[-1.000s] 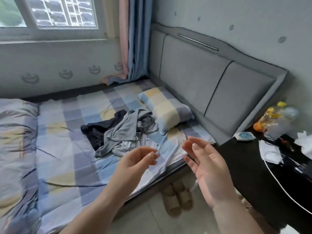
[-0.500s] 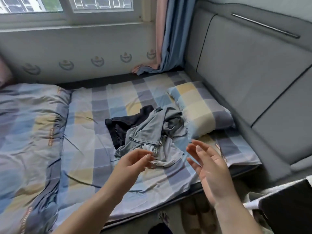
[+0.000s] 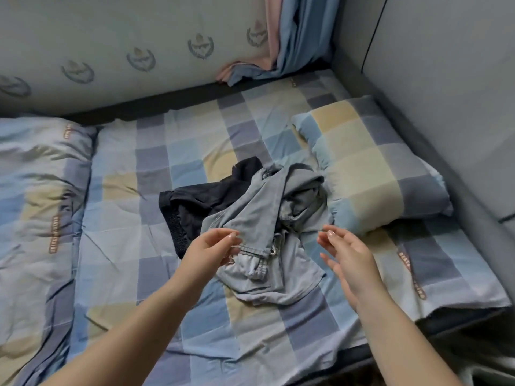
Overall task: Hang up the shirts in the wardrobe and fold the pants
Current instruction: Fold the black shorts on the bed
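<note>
While both forearms reach in from the bottom of the frame, the left hand [image 3: 211, 247] hovers at the lower-left edge of the crumpled grey-blue garment [image 3: 267, 232], its fingers loosely bent with thumb and fingertips drawn near one another; whether they touch the cloth cannot be told, and they grip nothing plainly. The right hand [image 3: 348, 257] is held just right of the same heap, palm turned inward, fingers spread and relaxed, holding nothing.

The grey-blue garment lies bunched at the centre of the frame on the bed [image 3: 195, 316], a seamed hem and a small metal fastener showing on its lower part. Partly under its upper-left side lies a dark navy garment [image 3: 195, 199] with a ribbed band along its left edge. Just right of the heap, touching it, rests a checked pillow [image 3: 373, 174] in blue, yellow and grey, matching the checked sheet. A folded quilt [image 3: 36, 204] of the same pattern fills the left of the frame. The grey padded headboard [image 3: 446, 79] rises at the upper right, and a blue and pink curtain [image 3: 289, 37] hangs at top centre, its end pooled on the bed's far edge.
</note>
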The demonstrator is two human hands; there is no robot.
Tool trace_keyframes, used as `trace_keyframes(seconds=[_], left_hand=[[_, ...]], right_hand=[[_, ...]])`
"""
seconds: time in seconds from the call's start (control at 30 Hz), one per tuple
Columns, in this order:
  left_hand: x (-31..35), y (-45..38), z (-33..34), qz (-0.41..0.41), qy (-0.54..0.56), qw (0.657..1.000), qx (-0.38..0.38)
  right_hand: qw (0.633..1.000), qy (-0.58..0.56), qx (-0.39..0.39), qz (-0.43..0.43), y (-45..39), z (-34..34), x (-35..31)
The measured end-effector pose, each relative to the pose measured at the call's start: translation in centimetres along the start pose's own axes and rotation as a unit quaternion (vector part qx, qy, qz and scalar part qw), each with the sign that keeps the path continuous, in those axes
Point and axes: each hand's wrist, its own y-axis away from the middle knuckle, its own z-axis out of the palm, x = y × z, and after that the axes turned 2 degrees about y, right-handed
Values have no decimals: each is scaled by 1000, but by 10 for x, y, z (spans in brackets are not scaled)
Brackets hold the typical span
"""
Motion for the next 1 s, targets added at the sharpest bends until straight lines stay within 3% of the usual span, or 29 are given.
trace_keyframes(seconds=[0.4,0.53,0.7,0.87,1.0], left_hand=[[-165,-186,-47,-96,0,991,88],[-221,-230,-80,-78,-26,985,149],[-269,-268,-127,-75,-126,961,233],[-283,-289,-144,-115,105,961,229],[-288,-294,-150,-111,120,965,207]], right_hand=[[974,191,-114,32,-186,96,176],[954,235,-185,21,-216,145,233],[950,231,-208,19,-222,168,278],[941,244,-234,33,-218,172,298],[937,246,-245,27,-214,188,303]])
